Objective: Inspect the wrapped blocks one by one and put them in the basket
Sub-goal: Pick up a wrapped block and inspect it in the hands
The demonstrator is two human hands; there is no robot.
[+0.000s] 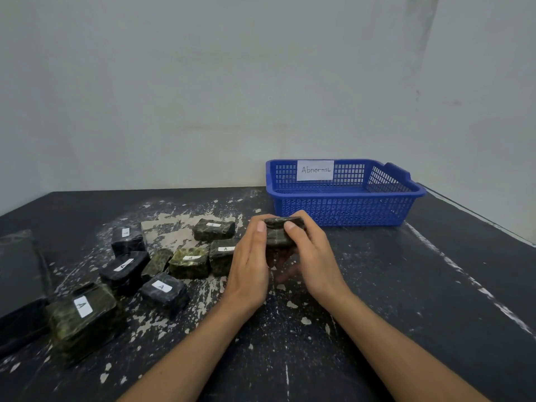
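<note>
Both hands hold one dark green wrapped block (279, 237) above the table's middle. My left hand (251, 256) grips its left side with the thumb on top; my right hand (309, 256) grips its right side, thumb on top too. Behind them stands a blue mesh basket (345, 210) with a white "Abnormal" label (315, 170); I see nothing inside it. Several more wrapped blocks, dark green and black with white "A" stickers, lie to the left, among them a large green one (82, 317) and a black one (164, 291).
The black table (406, 300) is scuffed with pale paint chips. A dark flat object (20, 285) lies at the left edge. A grey wall rises right behind the table and along its right edge.
</note>
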